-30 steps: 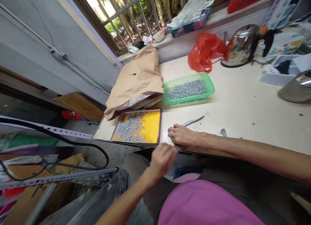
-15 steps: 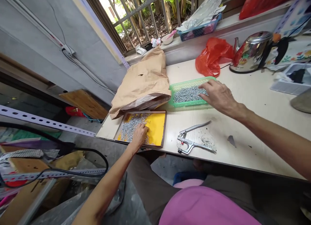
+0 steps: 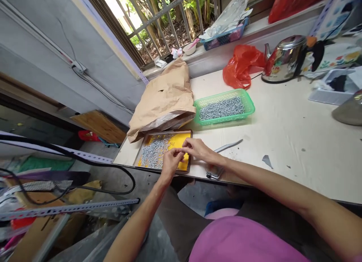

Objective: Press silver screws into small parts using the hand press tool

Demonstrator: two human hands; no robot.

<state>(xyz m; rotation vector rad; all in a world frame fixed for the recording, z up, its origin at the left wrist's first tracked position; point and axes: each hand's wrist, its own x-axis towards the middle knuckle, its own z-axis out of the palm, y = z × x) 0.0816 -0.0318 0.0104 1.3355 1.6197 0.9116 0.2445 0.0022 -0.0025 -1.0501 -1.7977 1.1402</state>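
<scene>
My left hand (image 3: 171,162) and my right hand (image 3: 198,149) meet fingertip to fingertip over the near right corner of a shallow tray with a yellow bottom (image 3: 181,140). Both are pinched on a small metal piece too small to make out. The tray holds a heap of small silver metal pieces (image 3: 154,150). A metal hand press tool (image 3: 223,156) lies on the table just right of my right wrist, partly hidden by it. Further back stands a green plastic basket (image 3: 250,103) full of similar silver pieces.
A crumpled brown paper bag (image 3: 164,96) lies behind the tray. A red plastic bag (image 3: 240,68) and a steel kettle (image 3: 283,58) sit at the back of the pale table (image 3: 296,134). Perforated metal bars and cables (image 3: 70,171) crowd the floor left.
My right hand came back from the green basket and my left hand lifted off the tray's pieces; both now meet in a pinch over the tray corner, covering part of the press tool.
</scene>
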